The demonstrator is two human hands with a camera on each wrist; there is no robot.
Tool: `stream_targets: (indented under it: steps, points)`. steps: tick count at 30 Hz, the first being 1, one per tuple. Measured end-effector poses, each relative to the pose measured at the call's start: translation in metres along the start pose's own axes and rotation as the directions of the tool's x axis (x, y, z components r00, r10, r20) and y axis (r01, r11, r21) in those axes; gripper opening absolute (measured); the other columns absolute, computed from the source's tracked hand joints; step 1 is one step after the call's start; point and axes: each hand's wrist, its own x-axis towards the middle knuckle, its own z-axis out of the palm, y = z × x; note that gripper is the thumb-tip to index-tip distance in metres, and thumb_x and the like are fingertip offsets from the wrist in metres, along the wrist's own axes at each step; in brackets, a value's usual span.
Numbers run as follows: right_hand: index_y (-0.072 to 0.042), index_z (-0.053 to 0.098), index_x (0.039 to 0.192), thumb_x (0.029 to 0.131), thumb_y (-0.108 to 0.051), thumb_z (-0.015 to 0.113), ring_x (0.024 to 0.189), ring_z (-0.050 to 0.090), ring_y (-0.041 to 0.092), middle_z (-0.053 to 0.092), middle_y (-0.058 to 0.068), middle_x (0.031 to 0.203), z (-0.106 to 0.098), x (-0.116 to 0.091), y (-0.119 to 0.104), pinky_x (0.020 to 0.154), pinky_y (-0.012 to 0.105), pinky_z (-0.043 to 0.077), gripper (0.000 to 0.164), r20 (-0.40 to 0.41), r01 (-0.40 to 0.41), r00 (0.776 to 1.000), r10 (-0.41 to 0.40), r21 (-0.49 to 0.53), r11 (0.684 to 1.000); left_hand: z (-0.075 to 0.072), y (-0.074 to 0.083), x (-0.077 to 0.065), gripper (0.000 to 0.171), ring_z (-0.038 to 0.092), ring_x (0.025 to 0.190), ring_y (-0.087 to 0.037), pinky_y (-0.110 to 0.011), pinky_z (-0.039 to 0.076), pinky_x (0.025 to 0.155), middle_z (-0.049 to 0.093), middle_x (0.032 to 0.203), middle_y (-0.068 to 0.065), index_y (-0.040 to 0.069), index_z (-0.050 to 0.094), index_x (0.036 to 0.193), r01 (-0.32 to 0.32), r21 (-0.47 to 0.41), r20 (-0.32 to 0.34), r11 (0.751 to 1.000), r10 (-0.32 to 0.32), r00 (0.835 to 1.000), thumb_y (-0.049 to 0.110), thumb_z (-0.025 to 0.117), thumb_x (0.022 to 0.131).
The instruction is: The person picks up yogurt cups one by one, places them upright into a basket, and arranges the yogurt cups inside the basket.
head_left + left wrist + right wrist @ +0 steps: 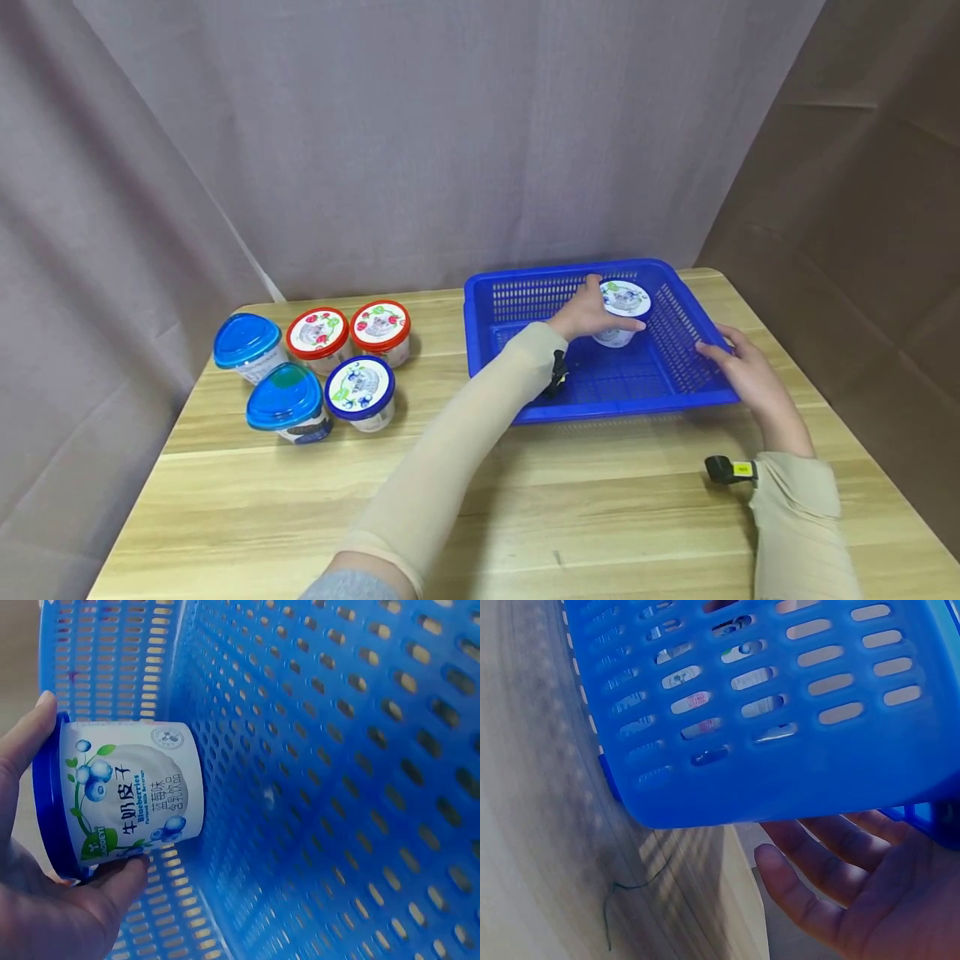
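Observation:
My left hand (588,312) reaches into the blue plastic basket (577,410) and grips a blueberry milk cup (625,298) around its blue-rimmed lid. In the left wrist view this cup (131,791) lies sideways across the picture, its blueberry label facing the camera and its base toward the perforated basket. My right hand (746,371) holds the basket's right rim, thumb over the edge. From the right wrist, the fingers (810,889) show curled beside the perforated wall (780,776), with the thumb hidden.
Left of the basket stand two red-lidded cups (318,333), a blue-rimmed cup (360,387) and two tubs with bright blue lids (285,396). All are on the wooden table (600,517). A grey curtain (450,150) hangs behind it.

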Motion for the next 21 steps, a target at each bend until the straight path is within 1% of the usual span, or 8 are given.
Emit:
stream_targets:
  steps: [1, 4, 6, 9, 14, 16, 17, 21]
  points:
    - [0.006, 0.021, 0.156, 0.106, -0.042, 0.044, 0.097, 0.056, 0.023, 0.046, 0.038, 0.136, 0.0, 0.0, 0.0, 0.082, 0.035, 0.04, 0.073, -0.005, 0.001, 1.0, -0.001, -0.002, 1.0, 0.002, 0.002, 0.0, 0.108, 0.054, 0.12, -0.018, -0.024, 0.044, 0.102, 0.052, 0.135, -0.012, 0.002, 0.027, 0.15, 0.004, 0.016, -0.005, 1.0, -0.004, 1.0, 0.042, 0.091, 0.072]
    - [0.006, 0.02, 0.156, 0.106, -0.042, 0.043, 0.111, 0.052, 0.042, 0.042, 0.04, 0.138, -0.001, -0.001, -0.002, 0.089, 0.048, 0.041, 0.073, -0.007, 0.001, 1.0, -0.001, -0.006, 1.0, 0.007, 0.007, -0.001, 0.109, 0.056, 0.12, -0.018, -0.025, 0.045, 0.101, 0.053, 0.136, -0.011, 0.005, 0.028, 0.15, 0.024, 0.084, -0.031, 0.996, -0.021, 0.999, 0.05, 0.089, 0.072]
    - [0.006, 0.02, 0.156, 0.106, -0.042, 0.042, 0.116, 0.048, 0.049, 0.04, 0.041, 0.14, -0.001, -0.002, -0.002, 0.093, 0.057, 0.039, 0.073, 0.0, -0.001, 1.0, 0.001, -0.006, 1.0, 0.011, 0.01, -0.002, 0.11, 0.057, 0.12, -0.018, -0.026, 0.047, 0.1, 0.053, 0.138, -0.011, 0.007, 0.027, 0.15, 0.048, 0.135, -0.053, 0.99, -0.041, 0.998, 0.055, 0.087, 0.072]
    - [0.005, 0.019, 0.157, 0.106, -0.043, 0.042, 0.117, 0.047, 0.051, 0.039, 0.041, 0.141, 0.0, 0.0, -0.004, 0.095, 0.062, 0.038, 0.074, 0.007, 0.0, 1.0, 0.0, -0.008, 1.0, 0.015, 0.012, -0.002, 0.114, 0.059, 0.119, -0.021, -0.029, 0.05, 0.097, 0.052, 0.14, -0.011, 0.009, 0.025, 0.153, 0.089, 0.2, -0.092, 0.976, -0.072, 0.993, 0.063, 0.083, 0.072]
    - [0.005, 0.021, 0.157, 0.106, -0.043, 0.042, 0.115, 0.05, 0.049, 0.042, 0.04, 0.139, 0.001, 0.0, -0.004, 0.094, 0.058, 0.04, 0.073, 0.005, 0.012, 1.0, -0.012, -0.008, 1.0, 0.024, 0.016, -0.001, 0.12, 0.062, 0.117, -0.022, -0.031, 0.053, 0.093, 0.05, 0.143, -0.009, 0.01, 0.022, 0.155, 0.137, 0.29, -0.142, 0.947, -0.099, 0.985, 0.073, 0.077, 0.07]
    - [0.004, 0.021, 0.157, 0.106, -0.043, 0.043, 0.116, 0.05, 0.049, 0.042, 0.04, 0.14, 0.001, 0.0, -0.004, 0.095, 0.058, 0.04, 0.073, 0.008, 0.008, 1.0, -0.008, -0.004, 1.0, 0.028, 0.017, -0.001, 0.122, 0.062, 0.116, -0.022, -0.03, 0.053, 0.093, 0.049, 0.144, -0.008, 0.009, 0.021, 0.156, 0.147, 0.328, -0.145, 0.933, -0.104, 0.984, 0.076, 0.075, 0.07]
    - [0.004, 0.02, 0.157, 0.106, -0.043, 0.042, 0.117, 0.049, 0.05, 0.04, 0.04, 0.141, 0.001, -0.001, -0.003, 0.096, 0.059, 0.039, 0.073, 0.013, 0.001, 1.0, -0.001, 0.002, 1.0, 0.029, 0.017, -0.001, 0.123, 0.062, 0.116, -0.022, -0.031, 0.053, 0.093, 0.049, 0.145, -0.009, 0.009, 0.02, 0.156, 0.147, 0.339, -0.143, 0.929, -0.104, 0.984, 0.077, 0.074, 0.07]
    - [0.004, 0.018, 0.157, 0.106, -0.043, 0.042, 0.119, 0.045, 0.052, 0.036, 0.041, 0.144, -0.002, -0.002, -0.002, 0.099, 0.065, 0.036, 0.074, 0.007, -0.018, 1.0, 0.018, 0.004, 1.0, 0.031, 0.021, -0.002, 0.123, 0.061, 0.119, -0.022, -0.032, 0.053, 0.094, 0.047, 0.148, -0.01, 0.01, 0.017, 0.157, 0.144, 0.318, -0.127, 0.937, -0.108, 0.986, 0.076, 0.074, 0.071]
